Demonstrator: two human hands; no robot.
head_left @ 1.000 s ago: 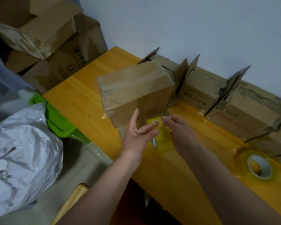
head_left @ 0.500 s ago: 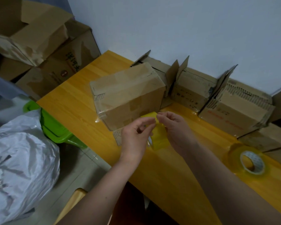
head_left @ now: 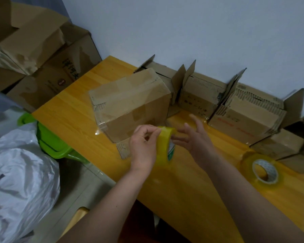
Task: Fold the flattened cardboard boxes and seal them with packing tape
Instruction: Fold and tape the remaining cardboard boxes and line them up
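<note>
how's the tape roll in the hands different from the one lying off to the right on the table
The held tape roll stands on edge near the box; the spare tape roll lies flat on the table with its core hole facing up. The left hand pinches at the top of the held roll and the right hand is spread open beside it; nothing touches the spare roll. Both are yellowish clear packing tape.

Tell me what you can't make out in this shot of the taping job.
- Loose end of the tape roll, head view: the left hand pinches at the rim and covers it.
- Near lower side of the taped box: both hands block it.
- Print on the back boxes: too small and blurred.
- Right hand: motion-blurred, so contact with the roll is unclear.
</note>
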